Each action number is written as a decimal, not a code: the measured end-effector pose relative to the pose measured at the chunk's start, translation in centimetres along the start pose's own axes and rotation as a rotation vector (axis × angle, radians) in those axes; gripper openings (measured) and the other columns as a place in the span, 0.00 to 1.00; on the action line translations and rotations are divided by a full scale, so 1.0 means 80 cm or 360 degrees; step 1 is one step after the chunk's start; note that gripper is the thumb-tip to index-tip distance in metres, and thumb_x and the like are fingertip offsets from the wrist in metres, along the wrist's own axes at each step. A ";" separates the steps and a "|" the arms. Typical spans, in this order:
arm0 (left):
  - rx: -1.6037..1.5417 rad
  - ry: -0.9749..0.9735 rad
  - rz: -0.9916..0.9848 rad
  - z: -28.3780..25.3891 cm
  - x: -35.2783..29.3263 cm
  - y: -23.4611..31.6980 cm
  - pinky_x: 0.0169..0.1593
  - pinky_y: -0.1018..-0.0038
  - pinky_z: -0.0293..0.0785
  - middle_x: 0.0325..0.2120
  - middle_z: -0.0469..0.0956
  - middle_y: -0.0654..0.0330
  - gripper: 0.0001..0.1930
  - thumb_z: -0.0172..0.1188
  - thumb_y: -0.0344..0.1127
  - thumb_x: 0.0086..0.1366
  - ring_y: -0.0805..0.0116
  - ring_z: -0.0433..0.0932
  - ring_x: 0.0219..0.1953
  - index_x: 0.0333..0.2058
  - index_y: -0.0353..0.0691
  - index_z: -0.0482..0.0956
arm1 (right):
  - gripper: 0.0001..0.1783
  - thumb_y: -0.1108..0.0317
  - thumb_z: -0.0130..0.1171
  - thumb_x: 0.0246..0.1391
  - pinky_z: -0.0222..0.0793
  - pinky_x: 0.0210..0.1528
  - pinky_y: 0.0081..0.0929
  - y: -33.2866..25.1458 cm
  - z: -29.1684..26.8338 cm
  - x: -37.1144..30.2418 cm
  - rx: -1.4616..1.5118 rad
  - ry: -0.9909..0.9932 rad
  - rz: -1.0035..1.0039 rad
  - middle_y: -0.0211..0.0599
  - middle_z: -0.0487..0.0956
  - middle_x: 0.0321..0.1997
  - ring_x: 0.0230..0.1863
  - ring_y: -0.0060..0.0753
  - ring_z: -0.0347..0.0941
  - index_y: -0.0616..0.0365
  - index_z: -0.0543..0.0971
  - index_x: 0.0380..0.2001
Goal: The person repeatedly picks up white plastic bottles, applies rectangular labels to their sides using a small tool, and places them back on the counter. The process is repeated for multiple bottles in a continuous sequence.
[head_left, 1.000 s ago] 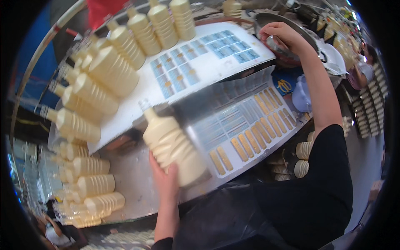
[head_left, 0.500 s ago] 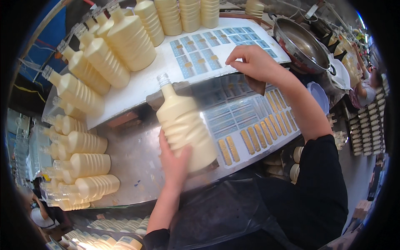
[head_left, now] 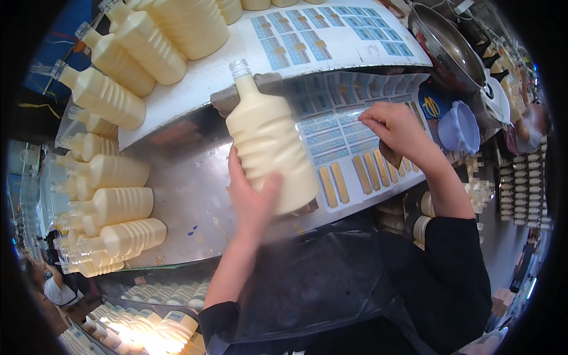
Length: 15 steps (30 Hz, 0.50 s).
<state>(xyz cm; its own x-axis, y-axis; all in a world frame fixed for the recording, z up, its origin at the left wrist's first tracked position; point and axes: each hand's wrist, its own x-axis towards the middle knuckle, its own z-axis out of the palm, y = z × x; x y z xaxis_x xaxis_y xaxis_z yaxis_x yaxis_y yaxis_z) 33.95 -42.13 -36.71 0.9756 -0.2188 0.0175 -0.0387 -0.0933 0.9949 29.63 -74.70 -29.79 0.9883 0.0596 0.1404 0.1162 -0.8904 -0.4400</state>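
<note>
A cream-coloured bottle (head_left: 266, 142) with rippled sides and a clear threaded neck leans away from me over the metal table. My left hand (head_left: 251, 198) is closed around its lower left side, the thumb across the front. To its right, my right hand (head_left: 402, 133) hovers over the sheets of labels, thumb and forefinger pinched together. A brown flat piece (head_left: 389, 155) sticks out below its curled fingers; whether the fingertips also pinch a label, I cannot make out. Beneath that hand are blue patterned labels (head_left: 334, 139) and narrow gold strip labels (head_left: 339, 180).
A raised white shelf (head_left: 183, 106) carries more cream bottles (head_left: 148, 44) and blue labels (head_left: 296, 47). Several bottles (head_left: 121, 204) lie along the table's left side. A wide metal pan (head_left: 447, 44) and lavender basin (head_left: 458, 130) stand at the right. A grey cloth-like pad (head_left: 222, 102) sits behind the bottle.
My right hand has come down from above the shelf's labels to the lower label sheets, still pinched. The bottle remains in my left hand. The whole view has shifted slightly.
</note>
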 end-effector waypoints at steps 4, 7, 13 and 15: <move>-0.0013 -0.0015 0.0023 0.000 0.000 0.000 0.62 0.62 0.73 0.59 0.73 0.42 0.47 0.68 0.39 0.60 0.54 0.77 0.59 0.72 0.29 0.52 | 0.07 0.69 0.61 0.60 0.77 0.41 0.41 -0.012 0.016 -0.044 -0.0006 -0.0030 0.0018 0.43 0.84 0.37 0.38 0.51 0.82 0.57 0.85 0.37; -0.0093 -0.0036 -0.0014 0.002 0.000 0.008 0.63 0.62 0.73 0.60 0.73 0.42 0.47 0.67 0.40 0.61 0.55 0.77 0.59 0.72 0.29 0.52 | 0.06 0.68 0.62 0.58 0.78 0.38 0.40 -0.019 0.038 -0.073 -0.0058 -0.0061 -0.0057 0.40 0.84 0.35 0.36 0.48 0.82 0.55 0.85 0.37; -0.0108 -0.0018 -0.0038 0.003 -0.002 0.010 0.63 0.63 0.71 0.61 0.71 0.43 0.46 0.66 0.41 0.62 0.56 0.75 0.60 0.72 0.30 0.52 | 0.07 0.72 0.64 0.53 0.77 0.34 0.38 -0.037 0.073 -0.116 -0.0038 -0.0142 -0.0184 0.36 0.83 0.34 0.34 0.46 0.82 0.55 0.84 0.37; -0.0094 -0.0018 -0.0023 0.002 -0.001 0.009 0.64 0.63 0.71 0.61 0.71 0.44 0.46 0.66 0.41 0.62 0.56 0.74 0.61 0.73 0.30 0.51 | 0.09 0.74 0.66 0.51 0.78 0.33 0.37 -0.039 0.080 -0.125 -0.0078 -0.0119 -0.0263 0.35 0.83 0.34 0.33 0.44 0.82 0.55 0.83 0.38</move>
<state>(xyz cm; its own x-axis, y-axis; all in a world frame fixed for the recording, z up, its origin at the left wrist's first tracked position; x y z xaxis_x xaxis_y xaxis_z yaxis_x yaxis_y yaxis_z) 33.80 -42.29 -36.03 0.9734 -0.2291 0.0024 -0.0116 -0.0388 0.9992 20.02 -69.62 -35.50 0.9609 0.2388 0.1398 0.2745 -0.8866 -0.3723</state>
